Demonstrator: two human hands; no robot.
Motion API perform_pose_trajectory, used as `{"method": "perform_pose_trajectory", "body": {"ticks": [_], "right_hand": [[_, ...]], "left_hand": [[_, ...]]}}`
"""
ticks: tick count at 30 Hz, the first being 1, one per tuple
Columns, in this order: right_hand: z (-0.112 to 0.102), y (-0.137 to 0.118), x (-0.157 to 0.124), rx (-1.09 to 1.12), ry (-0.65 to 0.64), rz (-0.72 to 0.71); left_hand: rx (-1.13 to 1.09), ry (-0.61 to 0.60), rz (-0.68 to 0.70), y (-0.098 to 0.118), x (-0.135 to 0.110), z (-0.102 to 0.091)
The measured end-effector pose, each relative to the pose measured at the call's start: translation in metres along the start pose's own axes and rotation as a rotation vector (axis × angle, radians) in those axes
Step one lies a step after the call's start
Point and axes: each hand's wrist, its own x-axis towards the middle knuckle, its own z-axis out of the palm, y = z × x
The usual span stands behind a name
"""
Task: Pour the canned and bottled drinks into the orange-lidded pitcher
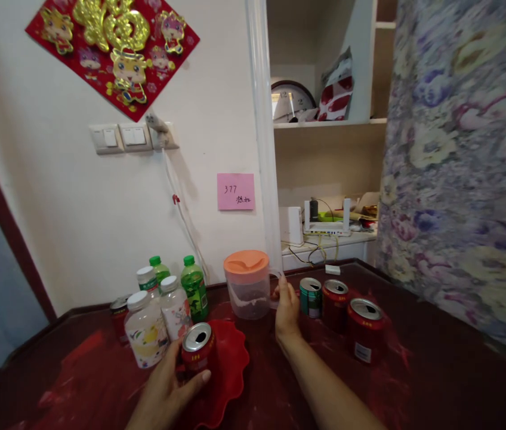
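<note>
My left hand (175,382) is closed around a red drink can (198,352), its tab hole open, over the red scalloped plate (234,364). My right hand (287,307) grips the handle of a clear plastic pitcher (248,297) with an orange lid (247,261). The pitcher stands upright near the wall, and its handle is partly hidden by my fingers. Left of the can are a clear jar with a white lid (147,334) and a white-capped bottle (175,307). A green-capped bottle (194,289) stands behind them.
On the right of the dark red table (320,382) stand a green can (310,298), a red can (335,304) and a nearer red can (364,334). More bottles and a dark can (120,316) crowd the left. A floral curtain (463,179) hangs at right.
</note>
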Motion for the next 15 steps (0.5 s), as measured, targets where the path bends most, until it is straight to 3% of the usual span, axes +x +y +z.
{"method": "perform_pose_trajectory", "body": {"ticks": [7,12,15], "right_hand": [[0.006,-0.047,0.004,-0.117,0.063,-0.312],[0.011,-0.094,0.010,-0.118,0.073,-0.467],[0.014,-0.125,0.005,-0.071,0.057,-0.521]], "left_hand": [[0.066,0.020,0.070,-0.009,0.018,-0.010],[0.034,-0.011,0.074,0.010,0.021,-0.017],[0.004,-0.011,0.061,0.026,0.015,-0.011]]}}
